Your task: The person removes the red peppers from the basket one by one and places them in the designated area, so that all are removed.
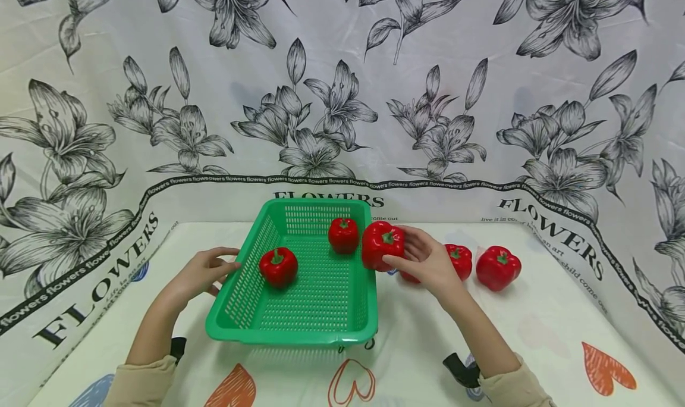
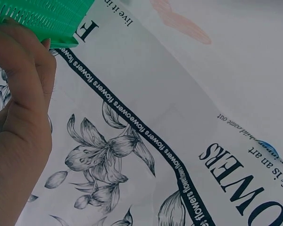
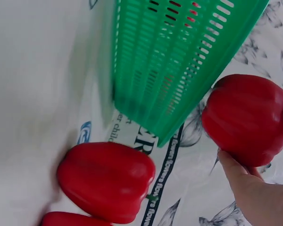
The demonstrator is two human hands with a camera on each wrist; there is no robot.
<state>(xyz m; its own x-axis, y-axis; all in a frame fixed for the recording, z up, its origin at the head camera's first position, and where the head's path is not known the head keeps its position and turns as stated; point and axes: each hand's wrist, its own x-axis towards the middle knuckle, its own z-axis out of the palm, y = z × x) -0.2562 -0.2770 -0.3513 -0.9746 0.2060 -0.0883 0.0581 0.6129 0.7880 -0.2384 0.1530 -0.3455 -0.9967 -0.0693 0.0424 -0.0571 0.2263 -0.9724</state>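
A green slotted plastic basket (image 1: 291, 336) stands on the table with two red bell peppers inside: one pepper (image 1: 279, 268) toward the left, another pepper (image 1: 343, 236) at the back right. My right hand (image 1: 430, 260) grips a third red bell pepper (image 1: 382, 246) by its side, thumb and fingers around it, beside the basket's right rim. In the right wrist view this held pepper (image 3: 247, 120) is up at rim height. My left hand (image 1: 202, 274) is at the basket's left wall, its fingertips at the rim; the left wrist view shows the fingers (image 2: 26, 61) bent by the green edge.
Several more red bell peppers lie on the table right of the basket, one pepper (image 1: 498, 268) farthest right and others partly hidden behind my right hand. A flower-printed cloth (image 1: 342, 115) hangs behind the table and along its sides.
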